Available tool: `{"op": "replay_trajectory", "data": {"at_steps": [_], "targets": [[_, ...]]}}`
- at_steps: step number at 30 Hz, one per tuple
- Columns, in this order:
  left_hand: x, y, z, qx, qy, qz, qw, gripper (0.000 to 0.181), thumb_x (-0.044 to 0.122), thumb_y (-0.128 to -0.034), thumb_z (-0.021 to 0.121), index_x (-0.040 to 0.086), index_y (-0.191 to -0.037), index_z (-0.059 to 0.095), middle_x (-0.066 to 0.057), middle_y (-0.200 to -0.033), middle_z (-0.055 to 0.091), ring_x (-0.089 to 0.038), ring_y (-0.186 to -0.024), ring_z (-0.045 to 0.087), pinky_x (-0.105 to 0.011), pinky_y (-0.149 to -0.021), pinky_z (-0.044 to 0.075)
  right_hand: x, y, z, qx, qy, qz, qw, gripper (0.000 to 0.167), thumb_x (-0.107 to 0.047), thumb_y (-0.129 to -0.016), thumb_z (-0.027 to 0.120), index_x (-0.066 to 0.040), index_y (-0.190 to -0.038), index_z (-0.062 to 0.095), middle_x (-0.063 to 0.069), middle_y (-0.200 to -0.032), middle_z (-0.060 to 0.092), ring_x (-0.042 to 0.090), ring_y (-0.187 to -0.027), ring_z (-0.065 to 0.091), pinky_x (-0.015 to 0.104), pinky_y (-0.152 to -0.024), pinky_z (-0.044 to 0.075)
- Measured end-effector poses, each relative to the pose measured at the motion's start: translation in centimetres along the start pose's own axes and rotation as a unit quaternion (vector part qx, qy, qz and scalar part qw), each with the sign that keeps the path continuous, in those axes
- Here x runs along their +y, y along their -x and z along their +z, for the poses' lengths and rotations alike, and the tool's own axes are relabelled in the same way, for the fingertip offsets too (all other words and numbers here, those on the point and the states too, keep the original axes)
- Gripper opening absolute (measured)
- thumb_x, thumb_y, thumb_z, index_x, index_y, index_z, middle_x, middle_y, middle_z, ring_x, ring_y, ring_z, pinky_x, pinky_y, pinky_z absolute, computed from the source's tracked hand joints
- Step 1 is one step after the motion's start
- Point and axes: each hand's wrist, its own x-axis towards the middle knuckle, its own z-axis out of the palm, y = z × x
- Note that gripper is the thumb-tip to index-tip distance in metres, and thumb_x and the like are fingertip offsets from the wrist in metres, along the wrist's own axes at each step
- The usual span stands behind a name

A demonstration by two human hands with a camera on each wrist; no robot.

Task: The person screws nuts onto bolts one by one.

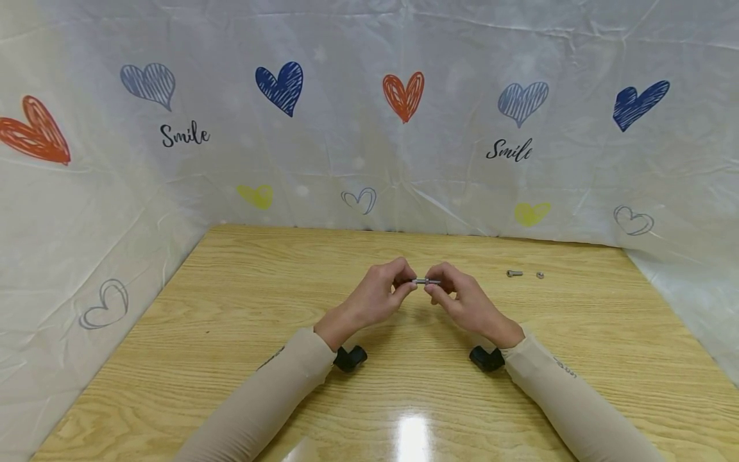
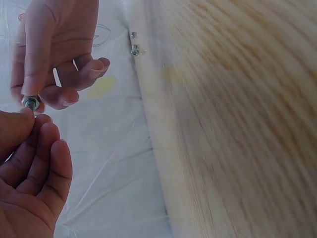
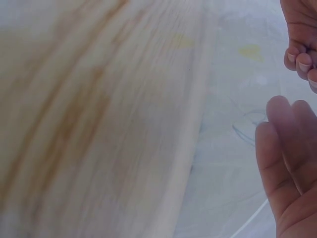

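Above the middle of the table, both hands meet at a small metal bolt [image 1: 420, 281]. My left hand [image 1: 378, 296] pinches one end of it between thumb and fingertips. Opposite, my right hand [image 1: 466, 303] has its thumb and forefinger at a nut [image 2: 36, 101] on the bolt. Some bare thread shows between the nut and the left fingertips in the left wrist view. The other fingers of the right hand are loosely bent, away from the bolt. In the right wrist view the bolt and nut are out of sight.
A second bolt [image 1: 514, 273] and a loose nut [image 1: 540, 274] lie on the wooden table [image 1: 260, 308] to the right, beyond the right hand. A white sheet [image 1: 346, 147] printed with hearts stands behind the table and along its sides.
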Motion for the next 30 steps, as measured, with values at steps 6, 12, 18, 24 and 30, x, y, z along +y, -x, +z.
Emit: {"op": "replay_trajectory", "data": {"at_steps": [6, 12, 18, 24, 30], "targets": [[0.00, 0.00, 0.06, 0.002, 0.002, 0.009, 1.0000, 0.006, 0.005, -0.0929, 0.062, 0.008, -0.095, 0.057, 0.004, -0.081, 0.060, -0.004, -0.068, 0.055, -0.022, -0.062, 0.048, -0.22, -0.04, 0.02, 0.003, 0.011, 0.012, 0.9999, 0.012, -0.007, -0.100, 0.050, -0.008, -0.101, 0.061, 0.007, -0.090, 0.061, 0.022, -0.073, 0.062, 0.033, -0.064, 0.051], [0.03, 0.03, 0.05, 0.004, 0.001, 0.009, 1.0000, 0.006, 0.005, -0.0932, 0.061, 0.008, -0.095, 0.057, 0.004, -0.082, 0.060, -0.005, -0.068, 0.056, -0.022, -0.062, 0.048, -0.28, 0.05, -0.14, -0.005, 0.008, 0.019, 0.9998, 0.015, -0.017, -0.100, 0.052, -0.009, -0.112, 0.056, 0.008, -0.098, 0.062, 0.019, -0.076, 0.064, 0.034, -0.066, 0.051], [-0.11, 0.06, 0.06, 0.004, -0.002, 0.004, 1.0000, 0.006, 0.006, -0.0933, 0.062, 0.010, -0.094, 0.057, 0.002, -0.083, 0.062, -0.004, -0.069, 0.057, -0.022, -0.063, 0.048, -0.11, 0.11, -0.04, 0.000, 0.001, -0.001, 1.0000, 0.023, -0.016, -0.097, 0.058, -0.006, -0.117, 0.052, 0.006, -0.104, 0.062, 0.019, -0.079, 0.065, 0.034, -0.069, 0.052], [-0.16, 0.06, 0.10, 0.003, -0.006, 0.003, 1.0000, 0.007, 0.006, -0.0928, 0.062, 0.010, -0.094, 0.057, 0.004, -0.082, 0.060, -0.003, -0.068, 0.055, -0.022, -0.062, 0.048, -0.17, 0.04, -0.01, 0.000, -0.007, -0.003, 1.0000, 0.013, -0.015, -0.098, 0.056, -0.015, -0.111, 0.053, 0.012, -0.091, 0.063, 0.027, -0.071, 0.063, 0.030, -0.065, 0.051], [-0.04, 0.09, 0.15, 0.002, -0.003, 0.005, 1.0000, 0.008, 0.005, -0.0927, 0.062, 0.010, -0.094, 0.057, 0.006, -0.081, 0.060, -0.003, -0.067, 0.055, -0.022, -0.061, 0.047, -0.03, -0.04, 0.05, 0.001, 0.000, 0.004, 1.0000, 0.012, -0.014, -0.100, 0.052, -0.006, -0.104, 0.059, 0.012, -0.089, 0.062, 0.022, -0.071, 0.063, 0.032, -0.063, 0.051]]}}
